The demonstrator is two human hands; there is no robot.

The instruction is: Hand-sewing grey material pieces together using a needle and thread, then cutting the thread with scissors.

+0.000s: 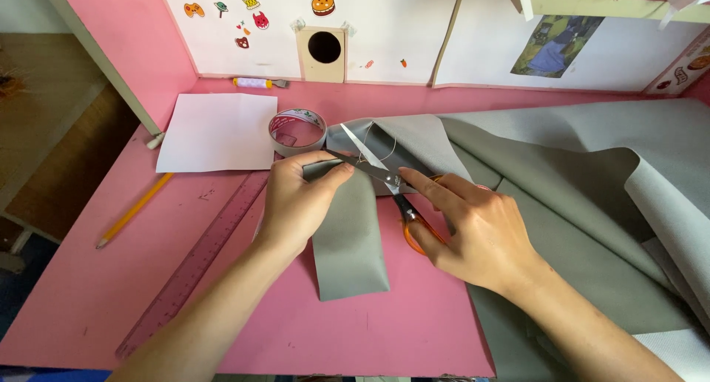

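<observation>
My right hand (481, 230) grips orange-handled scissors (384, 176), blades parted, at the top end of a grey fabric strip (347, 241). My left hand (299, 201) presses and pinches the upper left part of that strip, its thumb tip next to the lower blade. The strip lies on the pink desk (89, 286) and joins a large grey fabric sheet (592, 190) that spreads to the right under my right forearm. A thin thread loops near the blade tips.
A tape roll (297, 131) sits just behind my left hand. A white paper sheet (218, 133), a yellow pencil (133, 210) and a pink ruler (196, 267) lie to the left. A small tube (255, 82) rests by the white back wall with stickers.
</observation>
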